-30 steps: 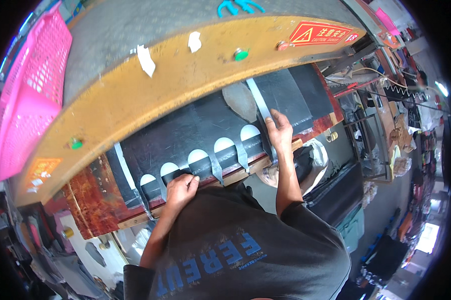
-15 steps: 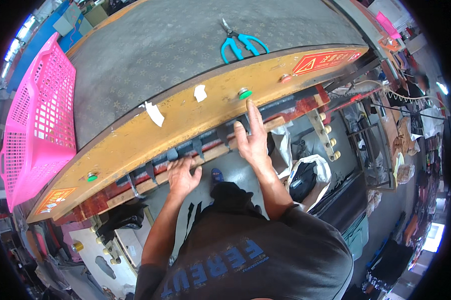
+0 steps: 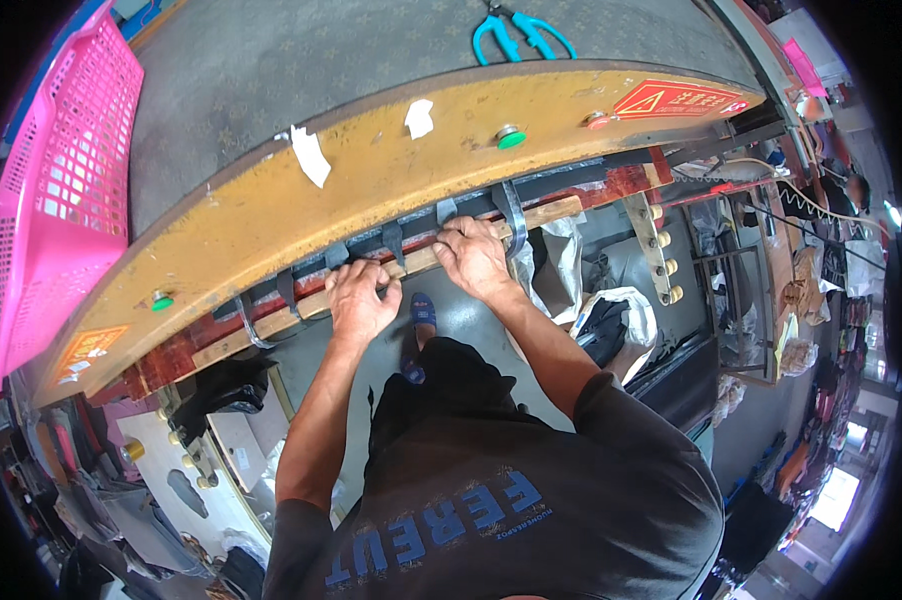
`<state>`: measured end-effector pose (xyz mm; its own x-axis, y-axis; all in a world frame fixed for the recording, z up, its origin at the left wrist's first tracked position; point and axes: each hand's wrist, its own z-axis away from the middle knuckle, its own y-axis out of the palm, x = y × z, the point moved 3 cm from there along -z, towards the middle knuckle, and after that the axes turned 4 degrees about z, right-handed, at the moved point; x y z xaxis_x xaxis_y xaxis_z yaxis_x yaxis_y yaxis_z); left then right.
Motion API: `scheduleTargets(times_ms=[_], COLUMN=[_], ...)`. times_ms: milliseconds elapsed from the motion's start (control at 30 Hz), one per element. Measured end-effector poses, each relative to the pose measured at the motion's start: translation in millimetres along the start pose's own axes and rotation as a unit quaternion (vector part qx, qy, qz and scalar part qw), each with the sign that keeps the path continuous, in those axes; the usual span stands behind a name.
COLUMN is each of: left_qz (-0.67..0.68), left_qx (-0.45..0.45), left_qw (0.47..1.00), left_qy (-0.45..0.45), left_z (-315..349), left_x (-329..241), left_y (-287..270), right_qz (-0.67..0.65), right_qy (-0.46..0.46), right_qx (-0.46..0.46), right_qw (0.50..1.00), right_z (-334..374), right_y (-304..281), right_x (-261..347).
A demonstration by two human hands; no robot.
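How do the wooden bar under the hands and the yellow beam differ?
Width: the wooden bar looks narrow, while the yellow beam is much broader. Colour: the wooden bar is pale brown; the yellow beam is mustard. State: the left hand and right hand rest on the wooden bar; no hand is on the yellow beam, which bears green buttons. Both run crosswise in front of the person.

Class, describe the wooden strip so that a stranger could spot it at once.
Find the yellow beam arching across the picture. Just below it, the left hand and right hand lie over the slanting strip, whose pale wood sets it apart from the red board behind and the dark straps crossing it.
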<state>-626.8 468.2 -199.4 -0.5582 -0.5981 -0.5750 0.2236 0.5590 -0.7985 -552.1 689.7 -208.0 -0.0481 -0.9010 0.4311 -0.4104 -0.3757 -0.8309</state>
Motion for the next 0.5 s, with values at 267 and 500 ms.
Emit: scheduleTargets(times_ms=[267,500], left_qz=[0.051,0.285], left_qx=[0.076,0.03], left_qw=[0.996,0.948], left_qy=[-0.008,-0.138], left_z=[52,110], left_x=[-15,-10], left_y=[7,-13], right_qz=[-0.073,0.015], right_qy=[0.059,0.207], right_qx=[0.116,0.017], right_qw=[0.989,0.978], right_z=[49,26], right_y=[-28,-81], right_x=[-1,-40])
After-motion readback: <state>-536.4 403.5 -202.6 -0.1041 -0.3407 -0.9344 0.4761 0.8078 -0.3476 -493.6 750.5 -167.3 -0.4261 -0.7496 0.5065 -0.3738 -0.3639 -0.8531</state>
